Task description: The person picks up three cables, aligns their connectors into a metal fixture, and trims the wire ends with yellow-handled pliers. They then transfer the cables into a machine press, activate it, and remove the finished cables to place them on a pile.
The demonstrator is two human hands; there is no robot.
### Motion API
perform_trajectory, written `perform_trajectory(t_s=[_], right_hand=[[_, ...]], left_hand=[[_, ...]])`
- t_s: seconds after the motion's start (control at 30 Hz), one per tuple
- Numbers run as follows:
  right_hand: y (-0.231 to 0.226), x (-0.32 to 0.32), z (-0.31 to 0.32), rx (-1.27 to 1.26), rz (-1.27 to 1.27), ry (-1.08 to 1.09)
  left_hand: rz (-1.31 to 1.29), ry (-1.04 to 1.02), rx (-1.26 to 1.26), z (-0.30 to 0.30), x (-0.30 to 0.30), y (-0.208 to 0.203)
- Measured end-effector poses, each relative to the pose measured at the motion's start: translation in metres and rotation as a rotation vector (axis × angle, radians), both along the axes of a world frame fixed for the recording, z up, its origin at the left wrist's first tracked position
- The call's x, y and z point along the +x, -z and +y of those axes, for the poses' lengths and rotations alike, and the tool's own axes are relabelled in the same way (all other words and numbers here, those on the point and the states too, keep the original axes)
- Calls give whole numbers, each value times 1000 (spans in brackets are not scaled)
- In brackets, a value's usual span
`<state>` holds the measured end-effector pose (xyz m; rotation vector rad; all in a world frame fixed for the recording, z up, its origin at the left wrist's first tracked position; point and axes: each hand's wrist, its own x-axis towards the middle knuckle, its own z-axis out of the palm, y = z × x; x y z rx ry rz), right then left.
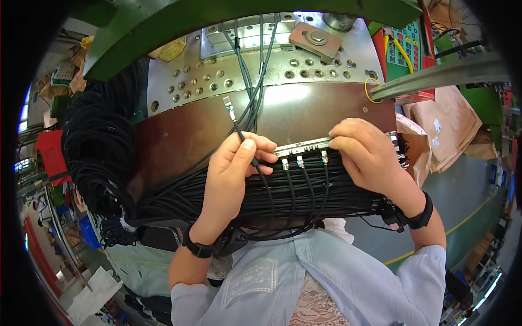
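Observation:
My left hand pinches a black cable between thumb and fingers. The cable's stripped end points up and away, showing coloured wires and a small metal connector. At the far end of a narrow metal bar, my right hand grips it with closed fingers; its other end lies by my left fingers. Several notches line the bar's near edge. Three cables with small connectors lie just below the bar, apparently at its edge. Under both hands stretches a thick bundle of black cables.
Beyond the brown work surface stands a drilled metal plate with a bolted clamp block. Green machine framing arches overhead. Coiled black cables hang at left. A green keypad panel and brown paper are at right.

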<state>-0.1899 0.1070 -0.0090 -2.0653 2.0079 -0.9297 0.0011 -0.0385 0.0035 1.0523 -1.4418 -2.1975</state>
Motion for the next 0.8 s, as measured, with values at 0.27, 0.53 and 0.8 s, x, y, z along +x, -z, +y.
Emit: perform_trajectory(t_s=[0.27,0.53,0.8], right_hand=[[2,-16,-10,132,-80,-57],[-4,8,-14,-31,30,15],[-7,6,-11,86,-54,71]], left_hand=[[-63,122,-370,0,5,-4],[-226,348,-970,-1,6,-15],[-113,295,-893,-5,3,-13]])
